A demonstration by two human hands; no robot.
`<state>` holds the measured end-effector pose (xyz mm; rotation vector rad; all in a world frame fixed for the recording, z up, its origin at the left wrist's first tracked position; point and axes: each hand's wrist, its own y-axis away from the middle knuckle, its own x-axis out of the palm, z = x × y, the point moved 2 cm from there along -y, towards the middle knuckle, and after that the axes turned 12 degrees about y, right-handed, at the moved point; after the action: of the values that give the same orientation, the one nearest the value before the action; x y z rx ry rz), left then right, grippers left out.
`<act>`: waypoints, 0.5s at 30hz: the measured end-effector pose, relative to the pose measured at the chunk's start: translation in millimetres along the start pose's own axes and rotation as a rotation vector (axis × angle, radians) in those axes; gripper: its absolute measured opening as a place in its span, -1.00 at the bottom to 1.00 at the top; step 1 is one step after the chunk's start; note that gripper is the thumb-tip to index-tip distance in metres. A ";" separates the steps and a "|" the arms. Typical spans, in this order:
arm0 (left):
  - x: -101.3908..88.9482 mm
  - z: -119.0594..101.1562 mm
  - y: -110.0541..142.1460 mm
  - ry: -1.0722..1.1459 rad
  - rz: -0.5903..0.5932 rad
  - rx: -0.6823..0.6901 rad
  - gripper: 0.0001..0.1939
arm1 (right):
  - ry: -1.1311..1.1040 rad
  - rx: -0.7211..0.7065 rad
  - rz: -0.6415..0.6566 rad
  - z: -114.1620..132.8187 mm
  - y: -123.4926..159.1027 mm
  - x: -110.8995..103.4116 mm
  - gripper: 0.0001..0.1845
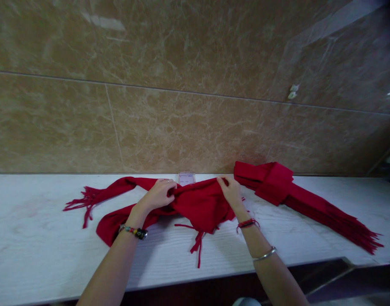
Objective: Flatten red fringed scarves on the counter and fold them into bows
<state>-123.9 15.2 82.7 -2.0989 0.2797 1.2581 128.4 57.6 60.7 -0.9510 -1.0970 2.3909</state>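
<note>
A red fringed scarf [198, 204] lies crumpled and partly spread on the white wood-grain counter [35, 250]. My left hand [159, 194] is closed around its bunched middle. With thumb and fingers pinched together, my right hand [230, 191] grips the scarf's upper edge farther right. One fringed end trails off to the left, and other tassels hang toward the front below my hands. A loop of the cloth lies beside my left wrist. Part of the fabric is hidden under my left hand.
Another red scarf [274, 182], folded and wrapped into a knot-like shape, lies at the right, its fringe pointing front right. A small label holder [186, 178] stands against the brown marble-tiled wall [182, 127]. The counter's front edge runs below my forearms.
</note>
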 end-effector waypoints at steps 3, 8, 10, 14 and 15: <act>6.2 -5.9 -2.6 0.015 0.006 0.008 -0.95 | 0.029 -0.256 0.157 14.5 7.6 11.9 -0.80; 15.7 -13.5 -5.2 0.093 -0.008 0.041 -0.90 | -0.013 -0.440 0.394 40.4 22.8 27.0 -0.65; 14.8 -16.3 -5.6 0.086 -0.036 0.055 -0.89 | -0.017 -0.409 0.428 43.4 24.1 28.4 -0.80; 13.8 -17.5 -8.7 -0.022 -0.043 0.035 -0.88 | -0.100 -0.192 0.290 37.2 16.1 20.8 -0.80; 14.1 -15.8 -9.3 -0.067 -0.035 0.012 -0.88 | -0.131 -0.126 0.235 33.9 13.1 17.3 -0.79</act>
<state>-100.9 14.3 79.8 -2.0380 0.2199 1.3005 92.0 40.5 59.4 -1.0279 -1.2594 2.6303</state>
